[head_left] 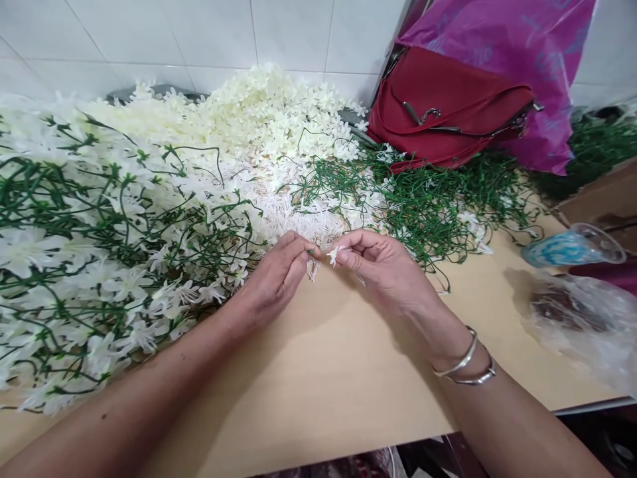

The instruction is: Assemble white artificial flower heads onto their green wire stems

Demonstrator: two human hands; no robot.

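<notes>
Fingers (297,245) of both hands are closed in pinches above a pale wood-toned table (318,385), nearly meeting tip to tip. From left, a heap of white flowers (124,282) with dark green stems spreads beside the left forearm. The left hand (276,279) grips a small green tip (311,251) between thumb and index finger, only its end showing; white filaments (313,269) appear just below the fingertips. To its right, a small white blossom (335,255) sits at the tip of the right thumb, petals pointing left toward the other hand. Its long axis seems to run roughly level, the rest hidden behind the thumb; whether it joins the green tip cannot be told. The right hand (381,265) pinches it between thumb and index finger, two bangles (462,362) at the wrist. Farther right lie tangled green stems (428,212), a red bag (458,99) and a clear, blue-patterned cup (557,249).
</notes>
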